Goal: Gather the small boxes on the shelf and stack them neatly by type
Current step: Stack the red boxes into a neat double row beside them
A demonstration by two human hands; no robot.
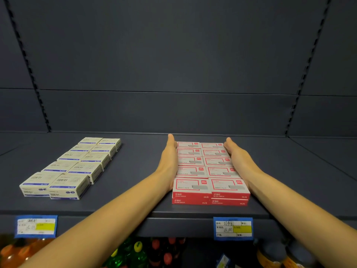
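Both forearms reach in from the bottom edge at about 7 and 5 o'clock and meet the red boxes (209, 172) from either side. On the block's 9 o'clock flank the left hand (170, 161) lies flat, fingers straight and together, palm turned inward and touching the left column. Opposite it, at 3 o'clock, the right hand (236, 161) mirrors this, flat and extended, palm against the right column. Neither hand curls around a box; both are spread open as paddles, holding nothing, only pressing.

The step looks like squaring up the red block, two columns wide and two layers high at the front. To do it well, I judge the palms should press evenly along the whole length, low enough to catch both layers, so the far rows close up without the near ones bowing outward. A light tap at the front face would then align the ends.

Out at 9 o'clock from the hands, well apart, the cream boxes (74, 165) sit in their own double row, slightly staggered. Both groups rest on the dark shelf (135, 207), with price tags (233, 228) on its front lip.
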